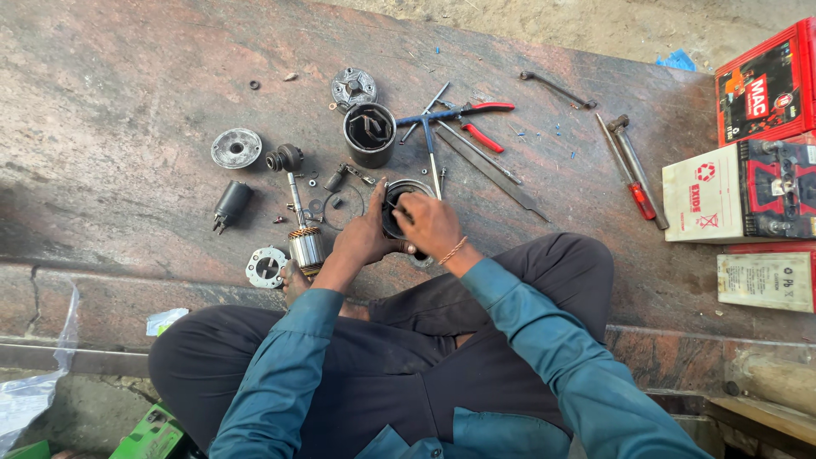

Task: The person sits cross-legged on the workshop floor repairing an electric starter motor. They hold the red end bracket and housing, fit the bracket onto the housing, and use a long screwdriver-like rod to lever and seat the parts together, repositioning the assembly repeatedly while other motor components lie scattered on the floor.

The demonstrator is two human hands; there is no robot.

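Observation:
A round metal motor housing (410,188) stands on the stone slab in front of me. My left hand (364,234) grips its left side and holds it steady. Over its open mouth, my right hand (429,223) has its fingers closed on a thin tool or small part that reaches inside; I cannot tell which. An armature with copper windings (303,242) lies just left of my left hand, next to a round brush plate (267,267).
A black cylindrical casing (370,134), end caps (236,148) (354,87), a small solenoid (230,204), red-handled pliers (476,119), a blue T-handle wrench (429,140), a file and screwdrivers (633,174) lie on the slab. Batteries (739,191) stand at the right.

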